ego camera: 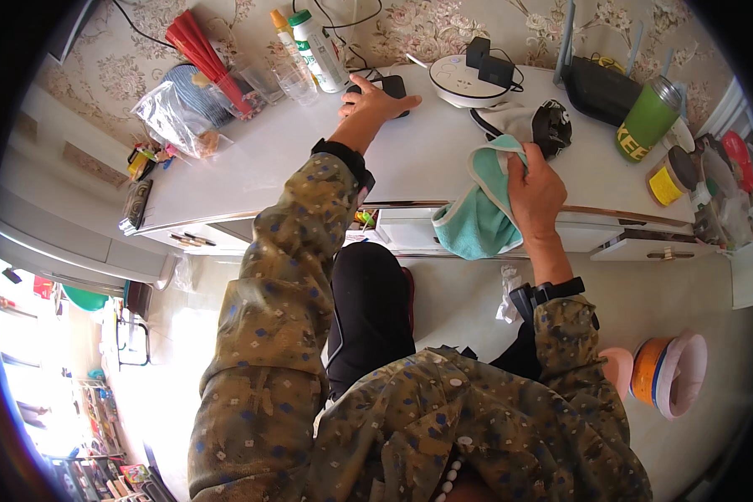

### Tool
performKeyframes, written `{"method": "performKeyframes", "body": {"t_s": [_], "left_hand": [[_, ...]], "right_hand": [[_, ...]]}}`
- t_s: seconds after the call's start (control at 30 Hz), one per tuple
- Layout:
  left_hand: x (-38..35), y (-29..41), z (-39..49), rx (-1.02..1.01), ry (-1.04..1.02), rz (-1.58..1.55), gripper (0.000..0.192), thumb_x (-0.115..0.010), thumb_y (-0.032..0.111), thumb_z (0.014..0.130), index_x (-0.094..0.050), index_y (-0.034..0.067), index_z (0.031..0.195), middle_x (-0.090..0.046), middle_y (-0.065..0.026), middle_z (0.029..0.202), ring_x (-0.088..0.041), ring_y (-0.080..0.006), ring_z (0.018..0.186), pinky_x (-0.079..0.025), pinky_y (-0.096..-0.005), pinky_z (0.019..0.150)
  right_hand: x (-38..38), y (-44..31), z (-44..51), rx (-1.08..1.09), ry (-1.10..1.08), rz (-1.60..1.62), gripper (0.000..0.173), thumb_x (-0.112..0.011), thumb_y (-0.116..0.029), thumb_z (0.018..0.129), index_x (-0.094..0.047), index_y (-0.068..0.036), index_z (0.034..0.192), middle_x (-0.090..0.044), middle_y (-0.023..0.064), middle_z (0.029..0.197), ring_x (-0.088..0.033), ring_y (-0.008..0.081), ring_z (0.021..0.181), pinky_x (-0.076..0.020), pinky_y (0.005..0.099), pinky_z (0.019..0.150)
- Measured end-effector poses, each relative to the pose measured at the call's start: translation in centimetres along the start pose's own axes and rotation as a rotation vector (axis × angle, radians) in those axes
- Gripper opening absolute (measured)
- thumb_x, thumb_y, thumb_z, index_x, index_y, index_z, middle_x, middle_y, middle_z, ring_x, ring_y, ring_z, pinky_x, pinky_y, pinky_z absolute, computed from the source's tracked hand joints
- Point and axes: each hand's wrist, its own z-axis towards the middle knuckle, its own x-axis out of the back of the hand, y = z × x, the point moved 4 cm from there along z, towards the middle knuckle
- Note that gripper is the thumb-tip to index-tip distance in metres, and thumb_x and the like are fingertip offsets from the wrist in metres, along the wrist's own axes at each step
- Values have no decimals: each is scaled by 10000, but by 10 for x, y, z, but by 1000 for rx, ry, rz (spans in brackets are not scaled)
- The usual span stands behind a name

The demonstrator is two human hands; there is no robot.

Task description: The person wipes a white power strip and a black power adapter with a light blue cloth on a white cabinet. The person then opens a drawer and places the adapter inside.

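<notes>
My left hand (371, 103) lies over a dark phone-like object (394, 88) near the wall side of the white cabinet top (414, 169), fingers spread; whether it grips the object is hidden. My right hand (538, 191) pinches a green cloth with pale edging (480, 216), which hangs folded over the cabinet's front edge. Just behind the cloth lies a black and light fabric item (527, 122). A round white device (467, 81) with black power adapters (496, 69) on it stands between the hands, towards the wall.
Left along the top are a white bottle with a green cap (319, 53), clear cups (298, 85), red sticks (204, 56) and a plastic bag (176, 119). At right stand a black router (602, 91), a green bottle (649, 119) and a jar (671, 176). One drawer (659, 248) is pulled out.
</notes>
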Motion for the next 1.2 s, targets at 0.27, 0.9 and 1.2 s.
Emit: {"method": "performKeyframes", "body": {"t_s": [0.27,0.9,1.2], "left_hand": [[14,3,8,-8,-19,-116,1244,-703,524,541,54,39,1400,-316,-248,1304,-417,-362,1099,-399,-449,858],[70,-64,21,84,-805,-1181,629,-594,532,716,-488,108,1168,-498,-164,1124,-487,-434,947,-396,-555,755],[51,-49,-8,-16,-296,-1028,561,-683,536,623,-532,148,999,-520,-56,847,-468,-214,737,-390,-413,646]], "right_hand": [[3,1,0,-53,-42,29,163,-565,-221,805,-575,-120,933,-596,86,647,-585,295,613,-447,379,557],[-4,-3,0,-72,24,-41,158,-562,-199,802,-570,-124,941,-606,80,652,-591,295,604,-445,396,531],[-17,-51,-8,-371,-192,686,232,-512,-189,881,-551,-11,1026,-625,71,803,-598,182,726,-487,331,675]]}}
